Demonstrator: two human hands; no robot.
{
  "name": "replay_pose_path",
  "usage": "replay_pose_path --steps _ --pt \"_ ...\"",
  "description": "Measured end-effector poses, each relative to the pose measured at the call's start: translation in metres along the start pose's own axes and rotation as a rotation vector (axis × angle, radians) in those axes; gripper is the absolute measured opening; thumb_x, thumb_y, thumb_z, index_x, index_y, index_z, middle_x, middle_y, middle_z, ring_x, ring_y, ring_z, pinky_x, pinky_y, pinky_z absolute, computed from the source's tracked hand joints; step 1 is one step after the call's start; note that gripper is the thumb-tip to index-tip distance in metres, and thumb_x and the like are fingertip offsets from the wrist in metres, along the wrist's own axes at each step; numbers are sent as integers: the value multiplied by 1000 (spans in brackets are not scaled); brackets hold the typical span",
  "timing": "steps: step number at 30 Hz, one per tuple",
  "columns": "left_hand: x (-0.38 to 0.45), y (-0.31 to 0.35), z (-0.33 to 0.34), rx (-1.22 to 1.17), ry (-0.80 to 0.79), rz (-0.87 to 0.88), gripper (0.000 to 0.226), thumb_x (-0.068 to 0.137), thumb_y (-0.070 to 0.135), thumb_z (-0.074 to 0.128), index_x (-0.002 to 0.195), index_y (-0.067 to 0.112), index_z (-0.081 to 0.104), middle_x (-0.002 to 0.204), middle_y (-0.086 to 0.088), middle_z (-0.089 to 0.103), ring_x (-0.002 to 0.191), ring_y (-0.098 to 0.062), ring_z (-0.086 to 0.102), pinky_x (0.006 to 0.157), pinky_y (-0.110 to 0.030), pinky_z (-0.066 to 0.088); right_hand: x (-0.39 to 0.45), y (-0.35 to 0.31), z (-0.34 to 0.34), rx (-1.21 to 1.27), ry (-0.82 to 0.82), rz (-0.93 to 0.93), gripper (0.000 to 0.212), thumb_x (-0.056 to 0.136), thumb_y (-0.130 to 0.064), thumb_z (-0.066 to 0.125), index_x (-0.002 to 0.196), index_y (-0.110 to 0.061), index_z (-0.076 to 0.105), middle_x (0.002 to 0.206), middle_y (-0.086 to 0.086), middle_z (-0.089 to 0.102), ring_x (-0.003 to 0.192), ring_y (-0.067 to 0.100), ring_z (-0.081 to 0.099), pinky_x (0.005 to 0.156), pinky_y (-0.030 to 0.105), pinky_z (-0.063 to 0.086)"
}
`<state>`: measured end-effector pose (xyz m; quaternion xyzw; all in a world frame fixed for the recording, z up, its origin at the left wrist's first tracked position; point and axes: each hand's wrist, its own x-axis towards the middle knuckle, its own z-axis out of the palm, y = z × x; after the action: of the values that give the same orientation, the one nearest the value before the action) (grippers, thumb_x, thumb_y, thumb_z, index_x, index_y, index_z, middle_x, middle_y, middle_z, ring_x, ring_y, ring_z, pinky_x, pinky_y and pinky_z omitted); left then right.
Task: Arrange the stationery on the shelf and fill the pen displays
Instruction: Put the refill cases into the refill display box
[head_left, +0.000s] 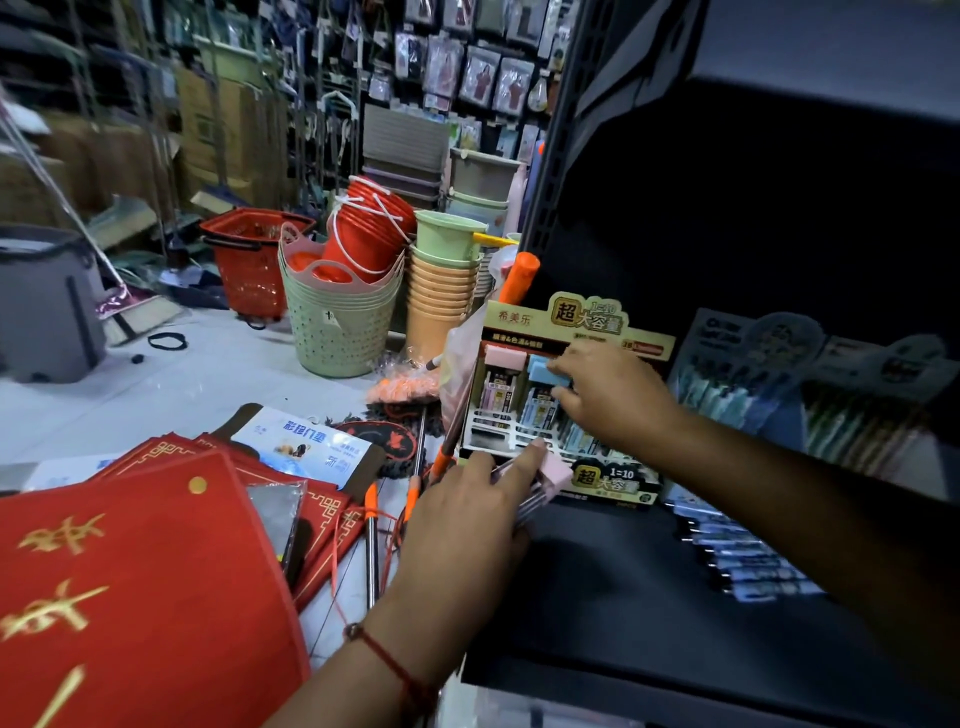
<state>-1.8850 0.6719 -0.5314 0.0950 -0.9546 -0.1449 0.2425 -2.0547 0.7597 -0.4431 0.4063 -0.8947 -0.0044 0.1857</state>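
Note:
A cardboard pen display (558, 332) with a beige-and-black header stands at the left front of the dark shelf (613, 582). A pink-capped pen (501, 358) stands in its white slotted rack. My right hand (613, 400) reaches into the display and pinches a blue-capped pen (545, 370) at its top. My left hand (462, 525) grips a small bundle of pink-capped pens (540, 486) just in front of the display's base. Several blue pens (748, 561) lie loose on the shelf to the right.
More pen displays (810, 374) stand in shadow at the right of the shelf. Red banners with gold characters (135, 587) lie at lower left. Dusters with orange handles (415, 467), stacked baskets (337, 317), cups (441, 291) and red buckets crowd the floor beyond.

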Motion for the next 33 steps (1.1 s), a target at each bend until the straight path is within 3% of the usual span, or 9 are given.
replay_pose_path --steps 6,10,15,19,22,25,27,29,33 --pt "-6 -1 -1 8 29 -1 75 92 38 53 151 44 8 116 2 48 105 -23 53 81 -36 44 -69 -12 -22 553 38 219 49 97 -40 57 143 -26 50 143 -6 52 127 11 49 101 27 37" --pt "-5 3 3 6 65 54 78 84 38 63 150 41 22 110 4 54 99 -23 58 74 -36 49 -114 -26 -15 1253 -434 555 59 73 -66 62 118 -29 68 120 -6 71 105 13 69 96 37 53" --pt "-6 14 8 59 77 126 92 75 38 74 153 30 25 100 5 60 85 -20 61 62 -31 49 -116 -22 8 1681 -406 662 34 89 -33 67 112 -9 71 93 10 74 83 22 72 72 30 58" --pt "-6 22 4 78 49 136 95 81 48 68 156 34 12 115 6 59 98 -17 58 75 -29 47 -116 -17 18 1666 -322 652 19 94 -15 62 108 -9 73 93 15 74 78 23 68 67 30 57" --pt "-15 25 -14 -328 -116 15 82 87 66 51 152 48 4 134 23 48 119 4 46 92 -17 40 -116 -3 17 1601 -257 649 16 93 -14 62 99 -7 74 94 17 75 79 25 67 67 31 56" --pt "-3 32 -17 -905 -234 -384 52 87 67 42 134 47 48 118 29 57 93 30 49 80 -4 39 -116 7 11 1624 -236 624 15 95 -13 59 91 -8 72 87 14 74 73 18 64 62 26 55" --pt "4 40 -23 -1230 -442 -654 45 97 57 35 106 29 68 99 2 71 70 5 67 67 -16 52 -118 9 9 1620 -243 572 17 96 -14 57 94 -7 72 94 18 75 80 21 65 69 29 54" --pt "-1 44 -24 -1546 -656 -673 56 97 56 37 106 15 73 102 -18 71 80 -25 70 77 -37 58 -121 9 10 1599 -229 522 21 96 -17 56 99 -7 74 98 17 75 90 28 66 83 39 52" --pt "-11 46 -26 -1685 -716 -635 44 91 47 52 112 12 69 96 -18 69 73 -26 65 69 -36 57 -126 7 6 1463 -138 467 23 94 -17 58 111 -22 74 102 1 77 105 20 68 100 40 47"
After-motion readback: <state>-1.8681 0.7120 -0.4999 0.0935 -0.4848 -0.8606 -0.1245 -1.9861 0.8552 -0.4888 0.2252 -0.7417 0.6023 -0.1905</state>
